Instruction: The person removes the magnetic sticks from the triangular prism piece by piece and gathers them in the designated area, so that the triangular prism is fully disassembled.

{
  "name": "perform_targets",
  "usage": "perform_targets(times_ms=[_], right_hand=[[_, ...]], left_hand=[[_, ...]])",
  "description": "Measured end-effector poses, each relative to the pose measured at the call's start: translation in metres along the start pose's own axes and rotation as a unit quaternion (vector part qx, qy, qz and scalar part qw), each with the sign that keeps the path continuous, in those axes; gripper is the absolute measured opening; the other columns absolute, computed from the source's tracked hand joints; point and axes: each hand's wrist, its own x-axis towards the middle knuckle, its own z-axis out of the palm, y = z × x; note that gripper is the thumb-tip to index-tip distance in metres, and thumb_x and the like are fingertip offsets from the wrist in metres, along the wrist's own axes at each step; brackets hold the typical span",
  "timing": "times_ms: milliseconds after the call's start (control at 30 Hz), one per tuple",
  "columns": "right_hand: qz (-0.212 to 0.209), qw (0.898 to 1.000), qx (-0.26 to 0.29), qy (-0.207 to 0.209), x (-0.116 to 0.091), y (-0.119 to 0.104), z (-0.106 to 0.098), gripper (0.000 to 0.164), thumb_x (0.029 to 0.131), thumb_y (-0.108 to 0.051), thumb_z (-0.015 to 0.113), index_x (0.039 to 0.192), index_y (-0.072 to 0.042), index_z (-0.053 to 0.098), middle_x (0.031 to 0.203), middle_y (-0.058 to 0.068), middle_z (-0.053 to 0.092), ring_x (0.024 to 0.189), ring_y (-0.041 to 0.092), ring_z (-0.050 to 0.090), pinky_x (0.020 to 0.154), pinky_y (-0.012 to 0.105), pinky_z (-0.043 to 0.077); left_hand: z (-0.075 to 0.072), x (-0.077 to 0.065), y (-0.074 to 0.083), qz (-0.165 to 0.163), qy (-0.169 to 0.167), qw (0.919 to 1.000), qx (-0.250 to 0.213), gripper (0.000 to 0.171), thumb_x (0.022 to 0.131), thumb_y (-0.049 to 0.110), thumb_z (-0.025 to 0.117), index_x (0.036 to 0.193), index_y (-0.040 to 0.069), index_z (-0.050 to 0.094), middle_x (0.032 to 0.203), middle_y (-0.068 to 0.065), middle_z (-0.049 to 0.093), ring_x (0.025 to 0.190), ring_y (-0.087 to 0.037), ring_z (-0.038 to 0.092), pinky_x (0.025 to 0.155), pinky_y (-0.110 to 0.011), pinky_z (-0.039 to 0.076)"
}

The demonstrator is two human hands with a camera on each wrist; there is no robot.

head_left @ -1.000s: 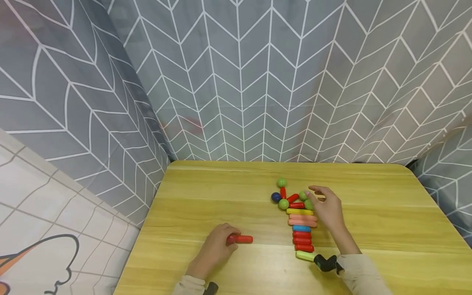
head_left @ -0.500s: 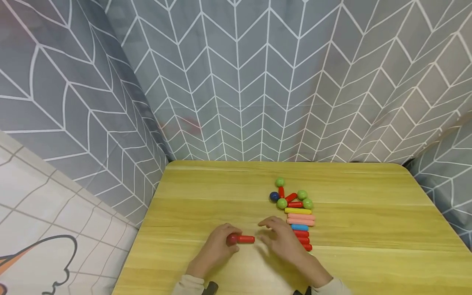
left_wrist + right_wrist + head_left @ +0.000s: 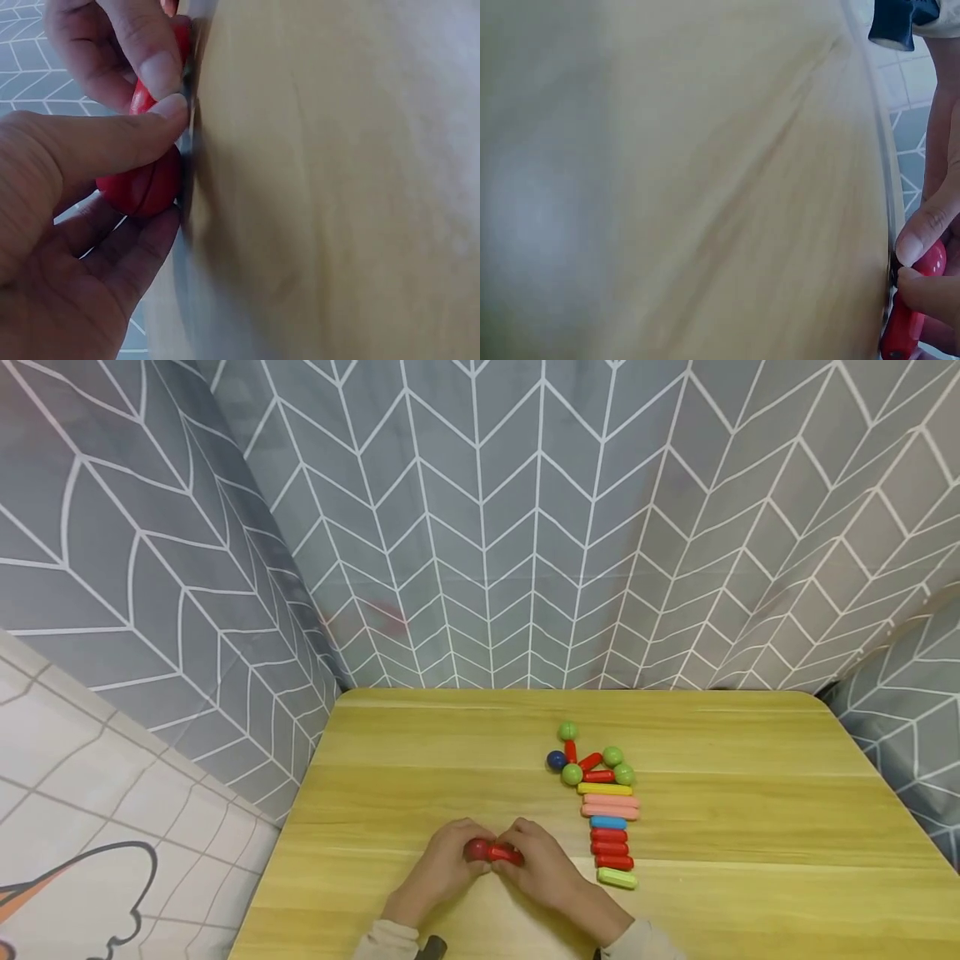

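In the head view my left hand [image 3: 435,870] grips a dark red ball [image 3: 477,849], thumb on the near side and fingers around the back. My right hand [image 3: 546,870] pinches a short red stick [image 3: 504,853] that lies end-on against the ball, so the two hands nearly meet. The left wrist view shows a thin dark groove across the ball [image 3: 142,187], with part of the stick [image 3: 141,99] beyond the thumb. In the right wrist view, the stick [image 3: 902,334] is partly covered by fingers, close over the tabletop.
Right of my hands runs a column of sticks: yellow [image 3: 604,790], pink [image 3: 610,807], blue [image 3: 608,822], several red [image 3: 610,849] and lime [image 3: 617,878]. Above it, green balls [image 3: 572,774], a navy ball [image 3: 557,761] and red sticks [image 3: 591,762] form a cluster. Patterned curtain [image 3: 487,527] stands behind the table [image 3: 750,818].
My right hand has come down and left from beside the green balls and now pinches the red stick. The left hand keeps hold of the red ball in nearly the same place.
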Motion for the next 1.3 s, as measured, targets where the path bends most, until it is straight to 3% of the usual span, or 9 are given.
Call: perform_targets(times_ms=[433,600,733,1033,1167,1300], right_hand=[[0.041,0.999,0.009,-0.005,-0.002,-0.003,0.002,0.011,0.089,-0.024,0.076,0.091,-0.014,0.071,0.082,-0.009,0.053,0.069,-0.001,0.043,0.059,0.014,0.039],[0.077,0.997,0.013,0.013,-0.003,-0.005,-0.003,0.011,0.090,-0.022,0.074,0.088,-0.012,0.071,0.077,-0.008,0.049,0.062,0.000,0.039,0.052,0.014,0.034],[0.103,0.994,0.010,0.033,-0.009,-0.005,-0.014,0.011,0.088,-0.022,0.077,0.092,-0.012,0.073,0.078,-0.010,0.050,0.063,0.000,0.040,0.054,0.015,0.036],[0.169,0.984,-0.009,0.059,-0.048,-0.005,-0.052,0.016,0.077,-0.017,0.087,0.090,-0.013,0.078,0.077,-0.011,0.046,0.067,-0.001,0.039,0.056,0.015,0.034],[0.198,0.979,-0.033,0.044,-0.070,-0.001,-0.063,0.019,0.075,-0.022,0.088,0.088,-0.014,0.077,0.077,-0.012,0.046,0.066,-0.001,0.038,0.058,0.015,0.032],[0.220,0.974,-0.034,0.037,-0.086,0.007,-0.067,0.020,0.075,-0.021,0.088,0.090,-0.014,0.076,0.077,-0.012,0.047,0.067,-0.001,0.039,0.059,0.016,0.034]], left_hand=[[-0.001,0.002,0.001,0.011,0.003,0.9999,0.004,0.032,0.081,0.018,0.083,0.111,0.013,0.073,0.108,0.004,0.071,0.102,-0.017,0.065,0.086,-0.028,0.056],[0.001,0.003,0.002,0.002,0.004,1.0000,-0.001,0.032,0.080,0.017,0.084,0.111,0.014,0.074,0.107,0.004,0.071,0.100,-0.015,0.064,0.084,-0.025,0.055],[0.002,0.004,0.003,-0.001,0.003,1.0000,-0.004,0.033,0.080,0.016,0.084,0.111,0.013,0.074,0.107,0.002,0.071,0.100,-0.016,0.065,0.083,-0.025,0.056],[0.008,0.013,0.010,-0.002,0.008,0.9998,-0.019,0.034,0.082,0.017,0.082,0.114,0.011,0.072,0.111,0.001,0.065,0.104,-0.021,0.063,0.089,-0.030,0.059],[0.016,0.023,0.016,0.007,0.004,0.9994,-0.032,0.034,0.084,0.018,0.080,0.116,0.012,0.071,0.113,0.001,0.063,0.105,-0.021,0.063,0.089,-0.029,0.059],[0.027,0.039,0.027,0.018,0.012,0.9996,-0.018,0.035,0.084,0.017,0.081,0.117,0.013,0.070,0.113,0.000,0.063,0.106,-0.021,0.064,0.090,-0.030,0.058]])
